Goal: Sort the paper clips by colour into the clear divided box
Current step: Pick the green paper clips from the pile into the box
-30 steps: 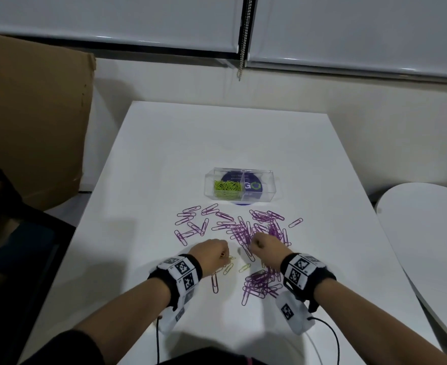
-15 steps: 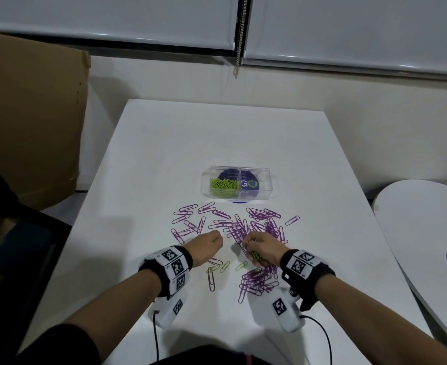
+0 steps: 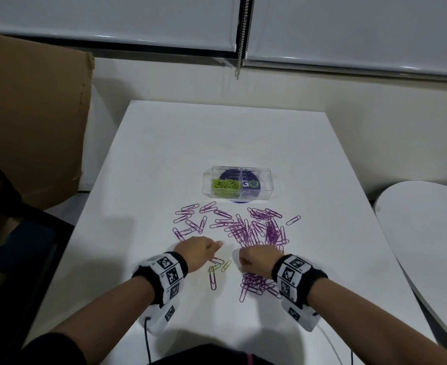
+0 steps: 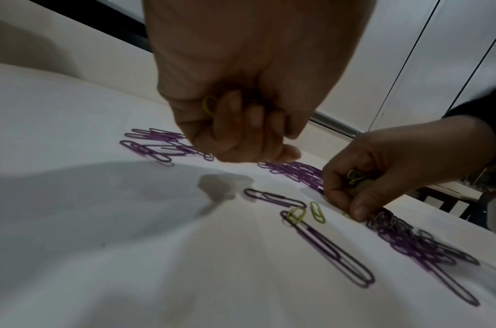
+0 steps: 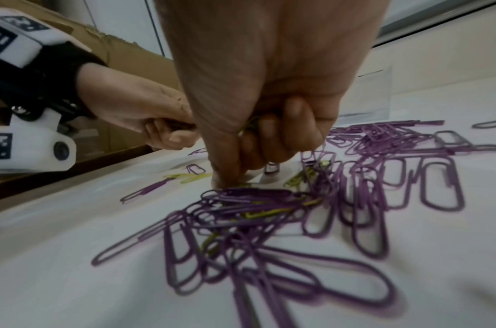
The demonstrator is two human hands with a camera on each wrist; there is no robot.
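Note:
The clear divided box (image 3: 267,180) stands mid-table, its left compartment holding green paper clips (image 3: 225,185). Purple clips (image 3: 246,229) lie scattered in front of it, with another purple heap (image 3: 256,284) by my right wrist. Two green clips (image 3: 226,266) (image 4: 317,212) lie between my hands. My left hand (image 3: 200,251) is curled, holding a green clip (image 4: 209,105) in its palm. My right hand (image 3: 256,259) grips several green clips (image 4: 355,176) while its thumb and forefinger reach down to the table. More green clips (image 5: 300,180) sit tangled in the purple heap.
The white table (image 3: 217,133) stretches behind the box. A brown cardboard sheet (image 3: 33,114) leans at the left, a dark chair (image 3: 11,233) stands beside it, and a second white round table (image 3: 427,233) is at the right.
Both hands have drawn back a little toward me and apart. The left hand has lifted slightly off the table; the right hand has shifted its fingertips to the heap's left edge.

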